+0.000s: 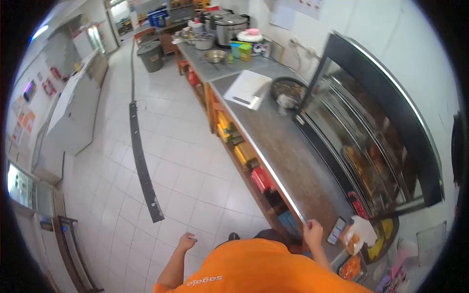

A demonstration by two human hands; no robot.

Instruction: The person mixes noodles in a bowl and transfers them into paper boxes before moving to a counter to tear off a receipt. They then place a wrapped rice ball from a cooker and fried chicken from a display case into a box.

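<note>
My left hand (187, 241) hangs over the tiled floor (185, 166), its fingers loosely bent and a little apart, with nothing visible in them. At the front edge of the long counter (288, 146), my right hand (312, 231) has its fingers curled together, and no object shows in it. Just to its right a phone (336, 230) lies on the counter. Beyond the phone are a container with orange food (352, 240) and, nearer me, a tray of orange food (351, 268). Whether my right hand touches the counter edge is unclear.
A glass display case (376, 127) stands along the wall. Farther up the counter are a black round pan (288, 92), a white cutting board (247, 89), a metal bowl (215, 56) and large cookers (231, 29). A grey bin (150, 56) and a dark floor strip (139, 156) lie ahead.
</note>
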